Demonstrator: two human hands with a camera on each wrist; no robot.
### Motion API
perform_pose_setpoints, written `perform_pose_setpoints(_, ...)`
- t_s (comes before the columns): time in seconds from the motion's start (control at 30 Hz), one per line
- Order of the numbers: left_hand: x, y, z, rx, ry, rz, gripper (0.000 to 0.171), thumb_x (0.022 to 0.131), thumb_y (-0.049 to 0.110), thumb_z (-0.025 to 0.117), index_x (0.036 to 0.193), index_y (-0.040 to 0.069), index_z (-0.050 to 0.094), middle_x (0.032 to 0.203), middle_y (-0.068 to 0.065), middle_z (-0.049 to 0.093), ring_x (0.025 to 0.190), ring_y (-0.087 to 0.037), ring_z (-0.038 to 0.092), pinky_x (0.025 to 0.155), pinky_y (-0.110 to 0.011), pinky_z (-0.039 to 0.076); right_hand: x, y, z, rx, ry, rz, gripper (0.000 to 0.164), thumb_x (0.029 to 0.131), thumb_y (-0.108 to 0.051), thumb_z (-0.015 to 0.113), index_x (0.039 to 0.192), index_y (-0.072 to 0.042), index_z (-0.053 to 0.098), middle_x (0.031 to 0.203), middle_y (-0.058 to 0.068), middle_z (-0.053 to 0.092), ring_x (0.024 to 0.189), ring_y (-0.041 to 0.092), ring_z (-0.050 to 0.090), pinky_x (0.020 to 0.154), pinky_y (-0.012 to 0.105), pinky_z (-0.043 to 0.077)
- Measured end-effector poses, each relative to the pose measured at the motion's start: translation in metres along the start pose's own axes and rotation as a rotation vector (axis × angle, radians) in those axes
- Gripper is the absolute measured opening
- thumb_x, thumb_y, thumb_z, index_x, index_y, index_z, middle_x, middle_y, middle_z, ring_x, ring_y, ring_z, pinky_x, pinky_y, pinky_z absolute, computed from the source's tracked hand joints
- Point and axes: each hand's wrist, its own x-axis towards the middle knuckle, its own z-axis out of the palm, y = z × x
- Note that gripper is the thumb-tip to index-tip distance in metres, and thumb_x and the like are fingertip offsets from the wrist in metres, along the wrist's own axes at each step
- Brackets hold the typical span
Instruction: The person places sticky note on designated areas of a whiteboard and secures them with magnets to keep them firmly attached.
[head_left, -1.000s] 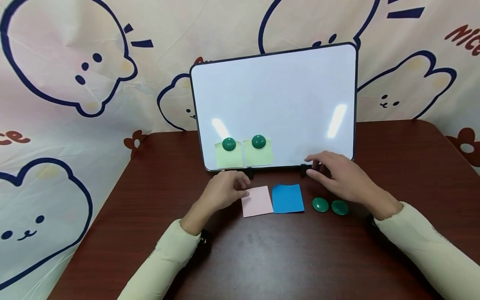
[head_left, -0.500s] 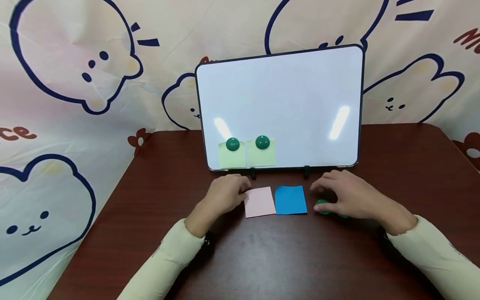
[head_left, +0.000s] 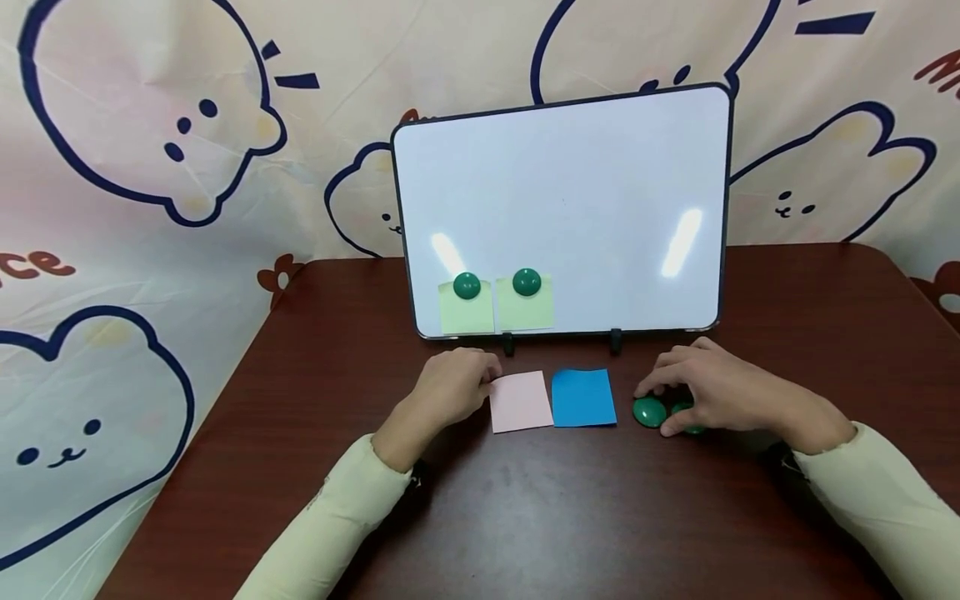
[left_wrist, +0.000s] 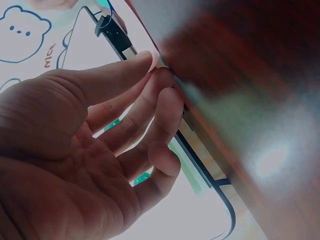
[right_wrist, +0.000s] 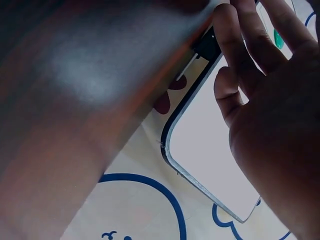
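Over the table (head_left: 570, 517), away from the whiteboard (head_left: 562, 200), your right hand (head_left: 727, 393) has moved down, half open, fingers curved. Your left hand (head_left: 450, 387) pinches the pink note (head_left: 522, 402) by its left edge, the blue note (head_left: 584, 399) just beside it. The loose green magnets (head_left: 649, 412) now seem within your right hand's grasp; whether it holds one, I can't tell.

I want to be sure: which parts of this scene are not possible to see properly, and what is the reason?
- Rightmost green magnet, head view: mostly covered by the right grip; whether it is held is unclear.
- Board magnets, left wrist view: largely behind the left grip.
- Some right fingers, right wrist view: tips cut off by the top edge.
- Red lettering, head view: cut off by the right edge.
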Motion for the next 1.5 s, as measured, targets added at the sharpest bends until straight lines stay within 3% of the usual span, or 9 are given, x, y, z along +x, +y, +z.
perform_pose_setpoints(0.23, -0.0006, 0.0000, 0.0007, -0.006, 0.002, 0.012, 0.012, 0.089, 0.011, 0.072, 0.098, 0.018, 0.076, 0.089, 0.003, 0.075, 0.080, -0.015, 0.068, 0.061, -0.032, 0.053, 0.0006, 0.0011, 0.0017, -0.012, 0.016, -0.035, 0.037, 0.076, -0.048, 0.082, 0.110, -0.038, 0.070, 0.100, -0.024, 0.062, 0.092, -0.002, 0.053, 0.087, 0.034, 0.033)
perform_pose_setpoints(0.4, -0.0007, 0.0002, 0.0010, -0.010, 0.007, 0.013, 0.011, 0.090, 0.010, 0.072, 0.097, 0.018, 0.077, 0.089, 0.003, 0.075, 0.079, -0.015, 0.068, 0.060, -0.032, 0.053, 0.0013, -0.0015, 0.0026, -0.009, 0.010, -0.034, 0.036, 0.079, -0.043, 0.082, 0.111, -0.036, 0.070, 0.103, -0.022, 0.062, 0.091, 0.000, 0.054, 0.084, 0.030, 0.041)
perform_pose_setpoints(0.57, -0.0006, 0.0010, 0.0001, -0.012, 0.024, 0.017, 0.011, 0.090, 0.010, 0.072, 0.096, 0.018, 0.076, 0.090, 0.002, 0.075, 0.081, -0.015, 0.069, 0.061, -0.031, 0.053, 0.0021, -0.0028, 0.0021, 0.004, 0.012, -0.053, 0.037, 0.082, -0.033, 0.082, 0.116, -0.033, 0.067, 0.106, -0.021, 0.062, 0.091, 0.001, 0.056, 0.080, 0.029, 0.051)
perform_pose_setpoints(0.73, -0.0007, 0.0013, -0.0001, -0.022, 0.029, 0.023, 0.013, 0.090, 0.008, 0.071, 0.096, 0.018, 0.076, 0.092, 0.002, 0.076, 0.082, -0.016, 0.069, 0.061, -0.032, 0.054, 0.0026, -0.0025, 0.0010, 0.003, 0.027, -0.061, 0.042, 0.083, -0.028, 0.081, 0.122, -0.030, 0.065, 0.109, -0.020, 0.062, 0.090, 0.001, 0.056, 0.080, 0.026, 0.052)
perform_pose_setpoints(0.97, -0.0016, 0.0009, -0.0002, -0.025, 0.051, 0.022, 0.015, 0.089, 0.005, 0.070, 0.093, 0.018, 0.076, 0.093, 0.002, 0.075, 0.083, -0.016, 0.069, 0.061, -0.033, 0.054, 0.0036, -0.0037, 0.0023, -0.016, 0.035, -0.076, 0.043, 0.092, -0.028, 0.072, 0.133, -0.027, 0.062, 0.115, -0.013, 0.060, 0.092, 0.002, 0.054, 0.080, 0.026, 0.052)
perform_pose_setpoints(1.27, -0.0003, 0.0026, -0.0005, -0.064, 0.112, -0.019, 0.019, 0.088, -0.003, 0.062, 0.088, 0.015, 0.070, 0.084, 0.001, 0.064, 0.071, -0.013, 0.054, 0.056, -0.027, 0.043, 0.0031, -0.0064, 0.0039, -0.035, 0.086, -0.069, 0.041, 0.092, -0.022, 0.072, 0.131, -0.030, 0.062, 0.120, -0.012, 0.057, 0.097, 0.004, 0.053, 0.083, 0.028, 0.053)
perform_pose_setpoints(1.5, -0.0001, 0.0036, -0.0014, -0.085, 0.154, -0.047, 0.014, 0.091, 0.001, 0.061, 0.092, 0.013, 0.068, 0.094, -0.002, 0.066, 0.078, -0.016, 0.059, 0.063, -0.033, 0.049, 0.0037, -0.0059, 0.0031, -0.033, 0.116, -0.079, 0.038, 0.093, -0.025, 0.070, 0.130, -0.028, 0.062, 0.122, -0.011, 0.058, 0.100, 0.004, 0.054, 0.085, 0.031, 0.054)
